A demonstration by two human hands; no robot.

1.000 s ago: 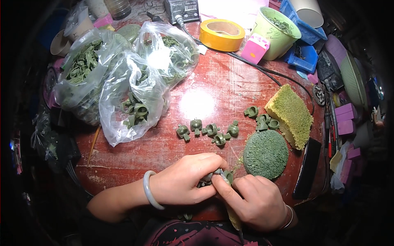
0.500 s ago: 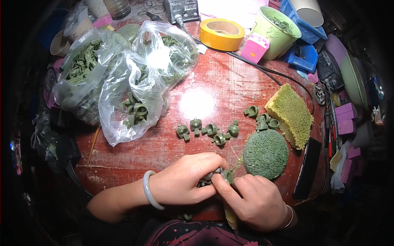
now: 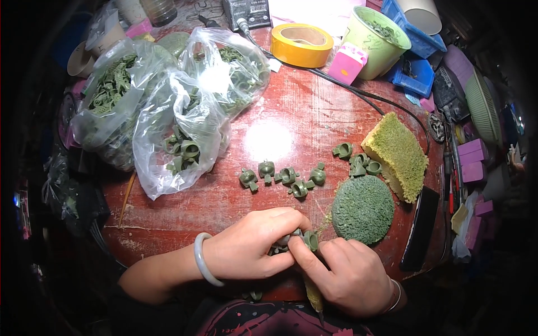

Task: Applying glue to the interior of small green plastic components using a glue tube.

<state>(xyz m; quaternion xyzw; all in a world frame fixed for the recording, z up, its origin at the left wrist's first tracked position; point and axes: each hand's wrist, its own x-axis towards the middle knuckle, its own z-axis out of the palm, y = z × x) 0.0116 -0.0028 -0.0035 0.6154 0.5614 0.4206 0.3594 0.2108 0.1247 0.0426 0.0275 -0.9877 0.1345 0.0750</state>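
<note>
Close to the table's front edge, my left hand (image 3: 246,243), with a pale bangle at its wrist, is closed on a dark green ring-shaped piece (image 3: 310,241). My right hand (image 3: 353,274) meets it from the other side, its index finger pressed near the piece. A slim tool with a yellowish, wrapped-looking handle (image 3: 314,294) is also in my right hand, its thin pointed end toward my body. Fingers hide much of the piece and the tool's other end. Beyond my hands lie several loose dark green ring-shaped pieces (image 3: 300,189).
A round green scouring pad (image 3: 363,210) and a yellow-green sponge (image 3: 399,159) lie right of my hands. Clear plastic bags (image 3: 147,159) of green pieces fill the left. Yellow tape (image 3: 301,46), a green cup (image 3: 367,56) and a black cable (image 3: 358,92) are at the back.
My hands keep nearly the same pose around the piece. The tool's thin pointed end shows slightly more below my right hand.
</note>
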